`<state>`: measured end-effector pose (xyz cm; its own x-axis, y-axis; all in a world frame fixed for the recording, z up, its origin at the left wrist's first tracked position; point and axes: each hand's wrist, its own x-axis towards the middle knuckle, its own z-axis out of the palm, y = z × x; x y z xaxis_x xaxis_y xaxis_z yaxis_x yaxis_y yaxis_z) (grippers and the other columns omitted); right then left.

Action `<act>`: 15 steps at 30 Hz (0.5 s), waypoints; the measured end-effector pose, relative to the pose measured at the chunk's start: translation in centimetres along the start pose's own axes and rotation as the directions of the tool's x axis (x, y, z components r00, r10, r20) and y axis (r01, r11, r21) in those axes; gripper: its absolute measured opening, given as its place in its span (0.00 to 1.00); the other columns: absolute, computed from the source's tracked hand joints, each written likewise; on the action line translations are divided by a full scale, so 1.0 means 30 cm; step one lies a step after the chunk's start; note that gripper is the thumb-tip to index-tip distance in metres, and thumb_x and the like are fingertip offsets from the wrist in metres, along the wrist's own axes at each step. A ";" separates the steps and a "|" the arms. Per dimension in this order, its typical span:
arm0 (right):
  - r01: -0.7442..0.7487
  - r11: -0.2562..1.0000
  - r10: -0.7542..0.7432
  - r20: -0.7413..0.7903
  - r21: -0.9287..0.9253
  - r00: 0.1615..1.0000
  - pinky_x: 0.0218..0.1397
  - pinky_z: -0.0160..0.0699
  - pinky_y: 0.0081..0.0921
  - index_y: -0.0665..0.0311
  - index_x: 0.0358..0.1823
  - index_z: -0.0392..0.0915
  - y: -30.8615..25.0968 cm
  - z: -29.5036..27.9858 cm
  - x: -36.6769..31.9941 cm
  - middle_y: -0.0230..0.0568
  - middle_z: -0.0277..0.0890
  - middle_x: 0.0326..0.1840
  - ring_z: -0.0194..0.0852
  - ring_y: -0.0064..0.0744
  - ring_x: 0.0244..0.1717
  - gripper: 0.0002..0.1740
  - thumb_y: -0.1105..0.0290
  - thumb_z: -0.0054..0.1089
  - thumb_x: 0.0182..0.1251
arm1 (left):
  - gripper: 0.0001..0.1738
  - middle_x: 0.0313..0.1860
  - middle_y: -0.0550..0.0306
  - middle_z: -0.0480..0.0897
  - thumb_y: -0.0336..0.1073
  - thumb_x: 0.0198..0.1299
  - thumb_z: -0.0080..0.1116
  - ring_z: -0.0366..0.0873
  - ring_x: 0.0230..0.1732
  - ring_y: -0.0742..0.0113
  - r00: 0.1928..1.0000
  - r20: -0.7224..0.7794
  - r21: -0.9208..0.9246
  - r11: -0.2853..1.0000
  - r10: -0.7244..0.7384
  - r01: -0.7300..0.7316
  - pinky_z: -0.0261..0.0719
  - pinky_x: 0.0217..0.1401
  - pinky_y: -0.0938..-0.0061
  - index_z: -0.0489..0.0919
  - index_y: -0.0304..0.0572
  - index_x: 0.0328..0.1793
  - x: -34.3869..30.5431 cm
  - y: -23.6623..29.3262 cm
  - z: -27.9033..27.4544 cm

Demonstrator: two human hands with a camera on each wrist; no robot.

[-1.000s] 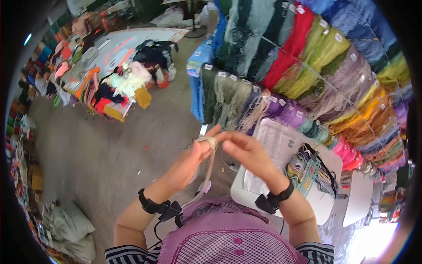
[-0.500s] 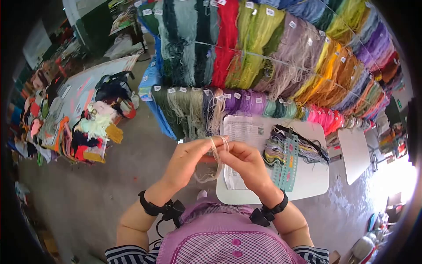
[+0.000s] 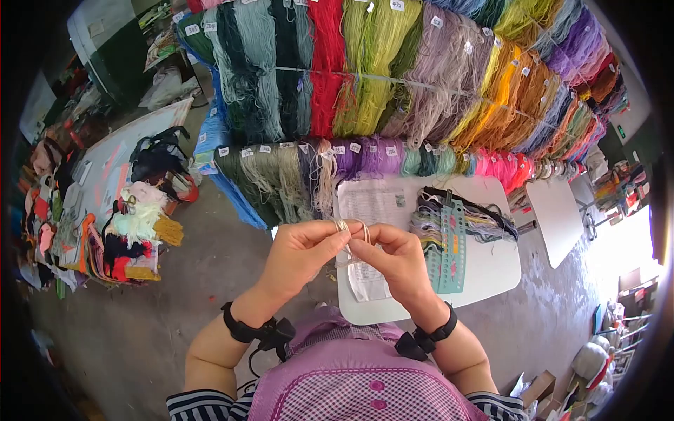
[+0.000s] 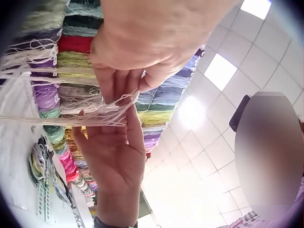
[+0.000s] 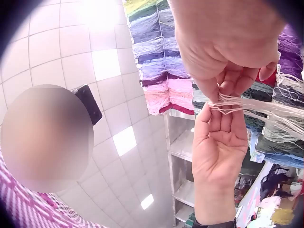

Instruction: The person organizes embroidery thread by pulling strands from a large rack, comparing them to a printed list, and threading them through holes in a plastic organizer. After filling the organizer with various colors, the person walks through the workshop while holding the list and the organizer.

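A looped bundle of cream yarn (image 3: 343,225) is held up between the two hands at chest height, in front of the apron. My left hand (image 3: 298,256) pinches the strands between thumb and fingers. Facing it, my right hand (image 3: 394,259) pinches the same bundle, its fingertips right beside the left thumb. From the left wrist, the yarn strands (image 4: 97,118) fan out at the fingertips and run off to the left. The right wrist view shows thin strands (image 5: 270,108) gathered between the fingertips of both hands.
A white table (image 3: 484,281) ahead bears a printed sheet (image 3: 365,200), a green punched card (image 3: 449,256) and mixed thread bundles (image 3: 425,223). Behind it hangs a rack of labelled coloured skeins (image 3: 449,70). A second table (image 3: 116,151) with heaped yarn stands at left.
The head view has swung toward the rack and table. The yarn, earlier wrapped round the left fingers, has come off as a loop, and both hands have closed in on it.
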<state>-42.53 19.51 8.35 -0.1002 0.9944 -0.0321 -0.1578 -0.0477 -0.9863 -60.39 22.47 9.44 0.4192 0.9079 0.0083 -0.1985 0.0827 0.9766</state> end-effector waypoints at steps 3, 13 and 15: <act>-0.014 1.000 0.014 -0.027 0.000 1.000 0.44 0.68 0.16 0.67 0.37 0.83 0.010 -0.013 0.001 0.24 0.77 0.31 0.70 0.13 0.37 0.07 0.70 0.65 0.66 | 0.14 0.51 0.48 0.85 0.31 0.68 0.54 0.82 0.51 0.68 1.000 0.009 0.002 1.000 0.007 -0.007 0.78 0.57 0.75 0.82 0.28 0.54 0.011 -0.013 0.002; 0.028 0.997 -0.021 -0.103 0.070 0.994 0.45 0.70 0.16 0.67 0.38 0.83 0.002 -0.044 -0.014 0.25 0.79 0.33 0.71 0.13 0.38 0.05 0.73 0.64 0.66 | 0.14 0.51 0.49 0.85 0.28 0.67 0.54 0.82 0.51 0.68 0.997 0.039 -0.103 0.992 -0.070 0.074 0.78 0.59 0.73 0.81 0.29 0.56 0.053 -0.033 0.018; 0.029 0.998 -0.022 -0.108 0.059 0.994 0.46 0.70 0.16 0.67 0.39 0.82 0.001 -0.052 -0.018 0.25 0.79 0.33 0.71 0.13 0.38 0.05 0.73 0.64 0.65 | 0.14 0.51 0.49 0.84 0.28 0.67 0.54 0.82 0.51 0.68 0.997 0.050 -0.079 0.995 -0.055 0.059 0.78 0.59 0.73 0.81 0.29 0.56 0.055 -0.033 0.033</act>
<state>-40.96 19.13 8.09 0.0097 0.9996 -0.0272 -0.2185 -0.0244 -0.9755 -58.63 23.49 8.69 0.4736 0.8801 -0.0347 -0.2429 0.1684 0.9553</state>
